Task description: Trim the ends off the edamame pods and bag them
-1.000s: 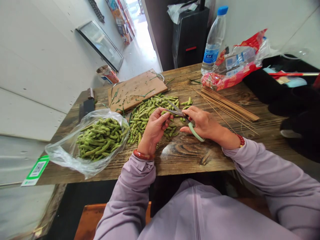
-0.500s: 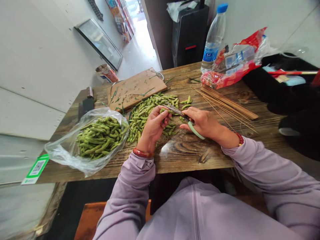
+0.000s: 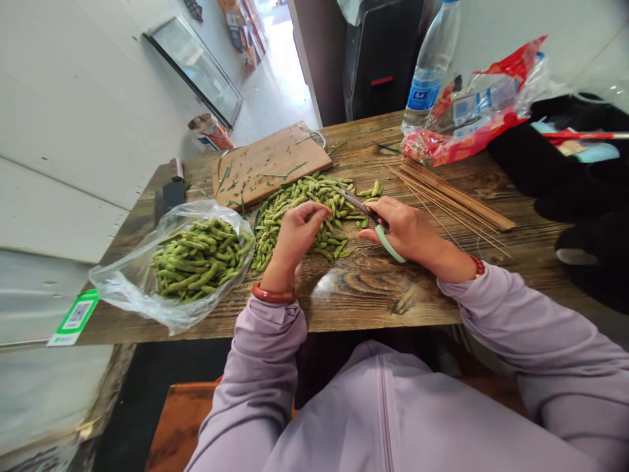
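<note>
My right hand (image 3: 405,231) grips green-handled scissors (image 3: 369,218), blades pointing up-left over a loose pile of green soybean pods (image 3: 299,206) on the wooden table (image 3: 363,295). My left hand (image 3: 295,233) rests on that pile with its fingers curled down among the pods; what it pinches is hidden. A clear plastic bag (image 3: 132,288) full of more pods (image 3: 199,255) lies to the left of my left hand.
A wooden cutting board (image 3: 268,164) with green scraps lies behind the pile, a cleaver (image 3: 170,193) at its left. Bamboo skewers (image 3: 455,196) lie to the right. A water bottle (image 3: 430,65) and a red-and-clear bag (image 3: 476,108) stand at the back right.
My left hand has dropped from the scissor blades onto the pod pile. The scissors have drawn slightly right, away from it. The camera has tilted a little.
</note>
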`<state>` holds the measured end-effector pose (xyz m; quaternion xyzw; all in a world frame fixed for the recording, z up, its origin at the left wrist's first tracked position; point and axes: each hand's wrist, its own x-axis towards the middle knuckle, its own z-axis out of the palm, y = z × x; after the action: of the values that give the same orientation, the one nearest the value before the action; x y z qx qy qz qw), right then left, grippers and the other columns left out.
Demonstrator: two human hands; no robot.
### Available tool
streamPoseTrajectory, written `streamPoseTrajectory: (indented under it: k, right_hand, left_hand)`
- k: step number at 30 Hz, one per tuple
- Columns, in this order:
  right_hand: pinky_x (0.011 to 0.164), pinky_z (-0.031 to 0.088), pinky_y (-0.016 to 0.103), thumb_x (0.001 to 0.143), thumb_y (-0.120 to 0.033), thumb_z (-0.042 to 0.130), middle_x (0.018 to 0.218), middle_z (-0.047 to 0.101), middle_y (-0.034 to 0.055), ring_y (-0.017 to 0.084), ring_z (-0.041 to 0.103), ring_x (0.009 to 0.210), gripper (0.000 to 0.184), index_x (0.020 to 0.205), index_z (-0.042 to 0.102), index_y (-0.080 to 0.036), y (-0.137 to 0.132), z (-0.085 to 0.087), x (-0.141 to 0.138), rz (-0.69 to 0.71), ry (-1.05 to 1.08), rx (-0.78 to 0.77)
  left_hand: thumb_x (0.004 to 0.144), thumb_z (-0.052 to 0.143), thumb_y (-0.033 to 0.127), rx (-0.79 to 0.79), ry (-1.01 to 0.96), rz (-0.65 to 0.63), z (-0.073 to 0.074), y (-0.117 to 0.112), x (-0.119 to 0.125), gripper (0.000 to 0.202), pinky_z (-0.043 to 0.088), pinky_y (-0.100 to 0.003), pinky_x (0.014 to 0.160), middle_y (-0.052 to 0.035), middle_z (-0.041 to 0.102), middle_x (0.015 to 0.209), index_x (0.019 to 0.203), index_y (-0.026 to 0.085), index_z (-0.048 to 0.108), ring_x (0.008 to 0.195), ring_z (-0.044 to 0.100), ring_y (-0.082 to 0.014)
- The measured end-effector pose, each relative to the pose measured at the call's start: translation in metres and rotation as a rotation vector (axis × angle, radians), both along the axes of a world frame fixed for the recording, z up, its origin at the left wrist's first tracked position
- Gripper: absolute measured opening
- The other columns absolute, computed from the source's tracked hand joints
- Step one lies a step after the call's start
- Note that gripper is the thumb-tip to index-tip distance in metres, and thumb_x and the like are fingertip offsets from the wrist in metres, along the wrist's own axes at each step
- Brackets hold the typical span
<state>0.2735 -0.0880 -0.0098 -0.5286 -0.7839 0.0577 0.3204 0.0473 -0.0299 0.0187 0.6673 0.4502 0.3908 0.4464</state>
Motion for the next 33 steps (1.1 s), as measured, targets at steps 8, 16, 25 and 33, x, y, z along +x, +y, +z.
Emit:
streamPoseTrajectory:
  k: [8, 16, 25, 33]
  right_hand:
    - [0.071, 0.050, 0.035, 0.089, -0.039, 0.071, 0.100, 0.067, 0.0090, 0.025, 0.064, 0.085, 0.033, 0.115, 0.063, -0.020, 0.000, 0.001, 0.000, 0.008, 0.001, 0.010]
    - [0.071, 0.050, 0.034, 0.089, -0.037, 0.071, 0.102, 0.068, 0.0091, 0.025, 0.066, 0.085, 0.033, 0.116, 0.064, -0.019, 0.000, -0.001, -0.001, 0.010, -0.001, 0.009]
    - [0.079, 0.053, 0.039, 0.088, -0.038, 0.072, 0.108, 0.069, 0.0120, 0.028, 0.067, 0.093, 0.040, 0.120, 0.063, -0.017, 0.004, -0.003, 0.002, 0.048, 0.063, 0.028]
    - [0.077, 0.053, 0.039, 0.088, -0.040, 0.072, 0.108, 0.069, 0.0135, 0.029, 0.067, 0.093, 0.039, 0.117, 0.064, -0.016, 0.003, -0.006, 0.000, 0.036, 0.048, 0.024]
  left_hand:
    - [0.078, 0.059, 0.010, 0.317, 0.770, -0.047, -0.011, -0.001, -0.001, 0.030, 0.046, -0.032, 0.076, -0.0075, 0.073, 0.089, 0.092, 0.025, 0.081, 0.079, 0.064, -0.0231]
    - [0.095, 0.045, 0.020, 0.379, 1.151, -0.091, -0.004, -0.010, 0.005, 0.032, 0.046, -0.031, 0.070, -0.0112, 0.071, 0.100, 0.107, 0.020, 0.075, 0.085, 0.068, -0.0236]
    - [0.082, 0.066, 0.022, 0.237, 0.095, 0.104, -0.008, 0.001, 0.004, 0.007, 0.043, -0.024, 0.063, -0.0002, 0.062, 0.074, 0.085, 0.017, 0.071, 0.067, 0.053, -0.0117]
    - [0.068, 0.081, 0.028, -0.268, -0.444, 0.017, 0.001, -0.004, 0.005, 0.029, 0.018, -0.018, 0.039, 0.0018, 0.065, 0.077, 0.082, 0.017, 0.059, 0.043, 0.031, -0.0002]
